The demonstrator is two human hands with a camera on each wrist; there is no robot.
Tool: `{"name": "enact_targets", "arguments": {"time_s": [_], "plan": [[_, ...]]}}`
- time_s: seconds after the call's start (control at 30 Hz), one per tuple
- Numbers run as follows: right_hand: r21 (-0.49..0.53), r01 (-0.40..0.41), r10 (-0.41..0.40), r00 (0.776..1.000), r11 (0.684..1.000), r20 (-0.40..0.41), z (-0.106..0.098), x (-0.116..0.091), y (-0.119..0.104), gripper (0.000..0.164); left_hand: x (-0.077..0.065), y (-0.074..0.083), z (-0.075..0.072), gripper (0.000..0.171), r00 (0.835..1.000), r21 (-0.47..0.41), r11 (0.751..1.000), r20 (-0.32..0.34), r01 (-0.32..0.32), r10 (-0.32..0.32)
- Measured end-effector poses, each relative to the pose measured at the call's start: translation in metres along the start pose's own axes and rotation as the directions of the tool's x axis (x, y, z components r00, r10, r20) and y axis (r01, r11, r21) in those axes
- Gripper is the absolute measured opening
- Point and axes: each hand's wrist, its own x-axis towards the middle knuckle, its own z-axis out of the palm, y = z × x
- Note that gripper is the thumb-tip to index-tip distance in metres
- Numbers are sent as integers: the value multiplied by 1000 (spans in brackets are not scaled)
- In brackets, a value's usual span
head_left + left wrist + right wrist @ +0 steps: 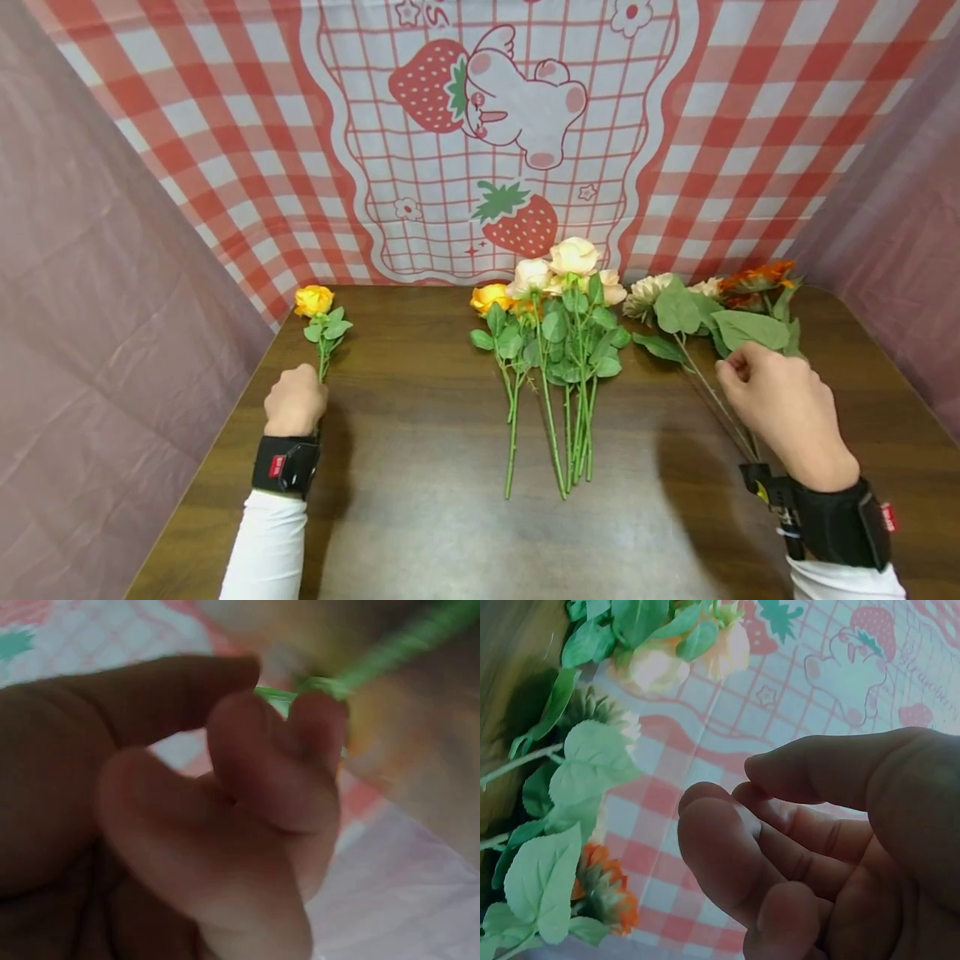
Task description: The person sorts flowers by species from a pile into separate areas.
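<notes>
At the table's left side my left hand [294, 402] pinches the green stem of a yellow rose [313, 301], whose bloom points to the back. The left wrist view shows the stem [409, 652], blurred, at the fingertips. My right hand [783, 408] hovers over the right side with its fingers loosely curled and nothing between them. Beneath and beyond it lie cream flowers [649, 295] and orange flowers [761, 277] with broad leaves. In the right wrist view, the thumb [802, 769] comes near the fingertips without gripping anything.
A bunch of pale peach roses [574, 257] lies mid-table, stems toward me, with a yellow-orange rose [491, 297] at its left. The brown wooden table [420, 500] meets a red checked cloth [247, 125] at the back. Pinkish fabric [112, 292] hangs on both sides.
</notes>
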Motion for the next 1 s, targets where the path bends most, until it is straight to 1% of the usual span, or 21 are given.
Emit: {"name": "enact_targets", "arguments": {"time_s": [0.1,0.17,0.3,0.47,0.63,0.77,0.87,1.0], "plan": [[-3,12,-12,1000,1000,6,1,-2,-5,14,4,-6,5,21,997,28,1000,80,9,-11],[0,20,-20,1000,1000,15,1,-2,-7,13,6,-7,8,22,995,34,999,101,1,-4],[-3,31,-31,999,1000,22,2,-3,-10,13,8,-7,12,26,994,34,999,109,-7,3],[-2,34,-34,999,999,34,4,-3,-11,13,10,-5,12,26,995,11,1000,99,-22,21],[1,47,-47,998,999,37,5,-1,-14,13,9,-4,12,22,998,-45,998,43,-39,41],[-1,49,-49,998,999,33,6,0,-15,14,8,-2,11,18,998,-85,995,-40,-59,55],[-2,51,-51,998,999,32,7,1,-16,14,7,2,9,17,991,-111,991,-114,-77,65],[3,55,-55,998,998,44,9,1,-17,13,4,10,6,18,973,-156,982,-222,-105,69]]}}
